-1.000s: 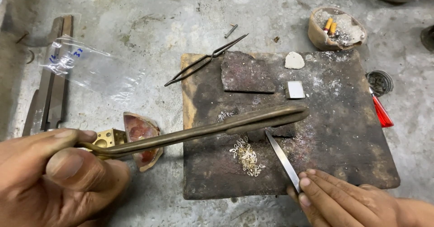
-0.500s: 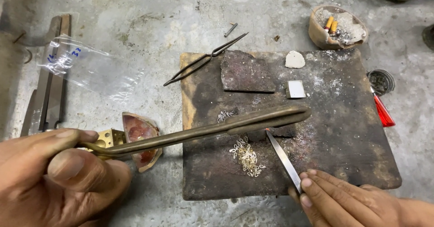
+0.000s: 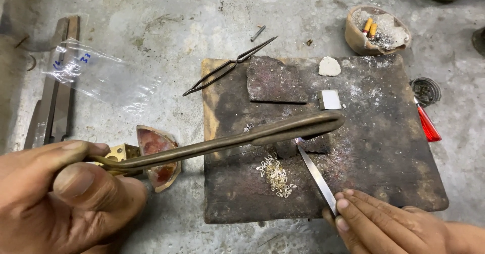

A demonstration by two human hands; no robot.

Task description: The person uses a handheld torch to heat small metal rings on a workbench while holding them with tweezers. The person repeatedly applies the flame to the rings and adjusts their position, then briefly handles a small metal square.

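Head view: left hand (image 3: pixel 60 198), lower left of frame, fingers clamped round the handle of a long curved brass blowpipe (image 3: pixel 227 139); its hooked tip sits over the dark charred block (image 3: pixel 384 148) at centre. Right hand (image 3: pixel 384 223), lower right, pinches steel tweezers (image 3: pixel 316 172), tips touching a small dark piece by the pipe end. Pile of tiny metal links (image 3: pixel 275 174) lies just left of the tweezers. Second tweezers (image 3: pixel 230 66) rest on the block's upper-left corner. Clay bowl (image 3: pixel 376 29) upper right.

Left hand (image 3: pixel 60 198) hides the torch's (image 3: pixel 227 140) grip (partly cropped).
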